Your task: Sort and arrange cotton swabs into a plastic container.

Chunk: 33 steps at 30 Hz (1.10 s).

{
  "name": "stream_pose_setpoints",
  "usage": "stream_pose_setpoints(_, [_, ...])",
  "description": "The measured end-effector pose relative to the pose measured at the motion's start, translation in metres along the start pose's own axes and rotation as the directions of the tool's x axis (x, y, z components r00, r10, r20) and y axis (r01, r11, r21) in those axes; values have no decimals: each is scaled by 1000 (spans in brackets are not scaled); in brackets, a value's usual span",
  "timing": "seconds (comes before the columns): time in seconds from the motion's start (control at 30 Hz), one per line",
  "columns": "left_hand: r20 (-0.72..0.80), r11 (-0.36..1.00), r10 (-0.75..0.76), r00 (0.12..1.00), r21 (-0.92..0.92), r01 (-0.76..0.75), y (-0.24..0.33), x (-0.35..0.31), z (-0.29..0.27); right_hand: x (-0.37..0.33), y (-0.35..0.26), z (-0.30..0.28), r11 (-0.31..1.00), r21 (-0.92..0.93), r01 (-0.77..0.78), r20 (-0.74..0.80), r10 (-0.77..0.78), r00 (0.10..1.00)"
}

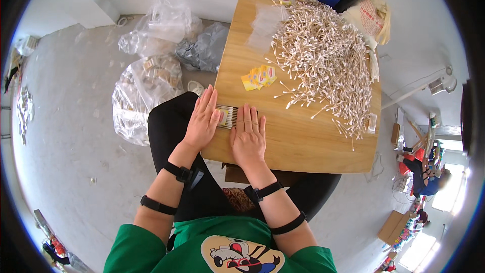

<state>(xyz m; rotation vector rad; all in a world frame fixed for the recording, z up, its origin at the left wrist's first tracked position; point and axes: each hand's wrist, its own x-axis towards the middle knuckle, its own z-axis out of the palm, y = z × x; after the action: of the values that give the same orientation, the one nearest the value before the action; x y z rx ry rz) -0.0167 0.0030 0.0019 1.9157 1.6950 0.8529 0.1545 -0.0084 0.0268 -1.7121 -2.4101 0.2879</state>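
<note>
Bright daylight, glaring windows (450, 195) at right, fisheye-bent edges, black corners

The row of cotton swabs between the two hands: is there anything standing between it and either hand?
Beside the left hand, a yellow card covers part of the row of swabs. At the right hand, nothing visible stands in the way.

By left edge of bench (298, 146), swab row (233, 117) part-hidden under right hand (248, 141); left hand (200, 124) covers bit of yellow card (224, 118); distant person (429, 186), too small!
</note>
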Motion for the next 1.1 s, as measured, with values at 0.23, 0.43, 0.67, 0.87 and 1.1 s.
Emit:
stream_pose_setpoints(0.23, [-17, 411, -276, 961, -906, 102, 16, 7, -8, 9, 20, -9, 797, 601, 51, -194, 83, 978])
stream_pose_setpoints(0.43, [-5, 78, -403, 915, -997, 28, 13, 10, -4, 22, 5, -5, 517, 856, -11, -117, 214, 970])
stream_pose_setpoints(0.67, [54, -81, -496, 866, -997, 16, 18, 12, -10, 25, -4, -4, 490, 871, 27, -145, 205, 968])
stream_pose_setpoints(0.87, [75, -135, -499, 863, -991, 8, 15, 10, -10, 29, -12, -4, 415, 910, 4, -86, 178, 980])
stream_pose_setpoints(1.1, [88, -143, -507, 857, -990, 17, 23, 13, -15, 32, -26, -1, 426, 903, 54, -128, 147, 981])
